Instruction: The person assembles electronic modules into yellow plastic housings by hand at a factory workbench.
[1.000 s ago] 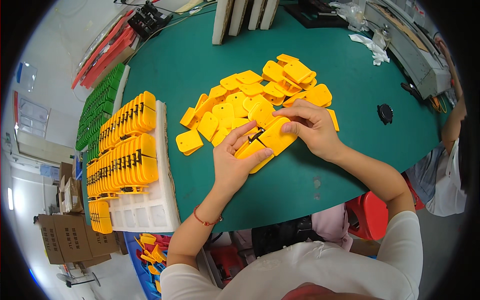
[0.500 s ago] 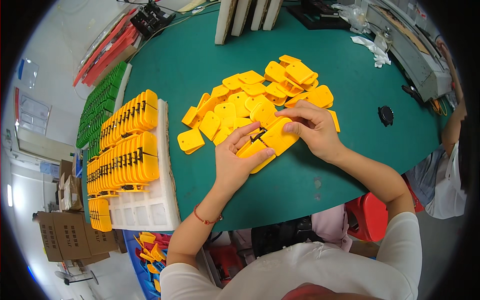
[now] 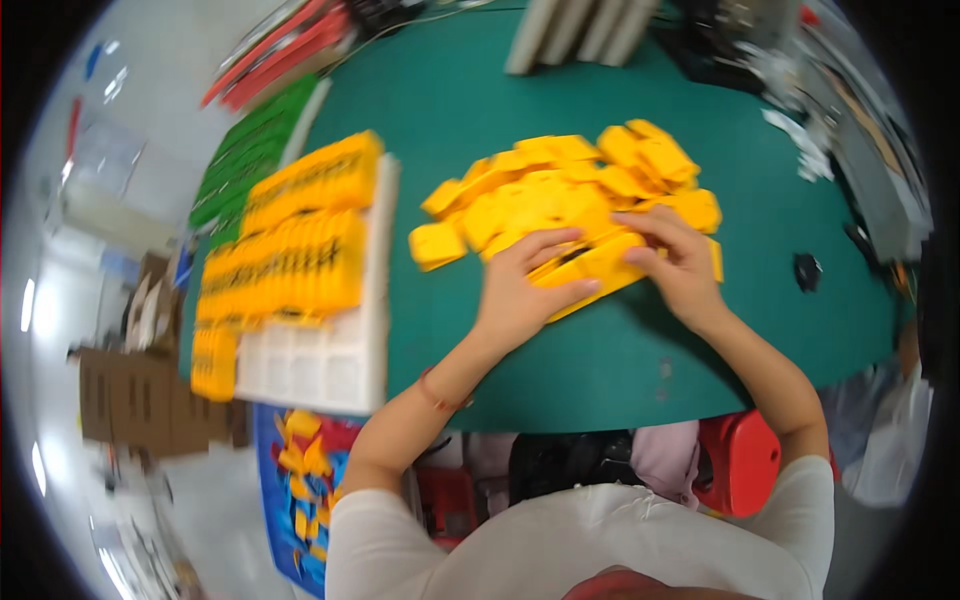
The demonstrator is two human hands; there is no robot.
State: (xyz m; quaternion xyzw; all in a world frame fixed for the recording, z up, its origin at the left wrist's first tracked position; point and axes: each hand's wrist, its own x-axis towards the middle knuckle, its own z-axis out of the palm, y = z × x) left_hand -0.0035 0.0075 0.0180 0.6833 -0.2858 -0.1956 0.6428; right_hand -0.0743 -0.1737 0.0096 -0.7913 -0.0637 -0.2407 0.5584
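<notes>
Both hands are closed on a yellow plastic piece (image 3: 612, 266), flat with rounded corners and a dark part at its middle. My left hand (image 3: 522, 288) grips its left end, thumb along the near side. At the other end, my right hand (image 3: 683, 268) pinches it between thumb and fingers. Just beyond lies a heap of similar loose yellow pieces (image 3: 540, 198) on the green table (image 3: 480, 370). To the left, a white gridded tray (image 3: 375, 340) bears rows of yellow pieces (image 3: 290, 262) with black parts. Motion blurs the view, so fine detail is lost.
Behind the white tray stand green pieces (image 3: 245, 155) in rows. Light slabs (image 3: 580, 30) stand at the far edge, with a grey machine (image 3: 870, 150) at the right. Below the table's left side is a blue bin (image 3: 268, 490) of coloured parts; a red stool (image 3: 748, 462) stands lower right.
The view has swung, so the table and tray appear shifted right and upward. Both hands still hold the yellow piece, which now looks flatter and more closed, its black part less visible.
</notes>
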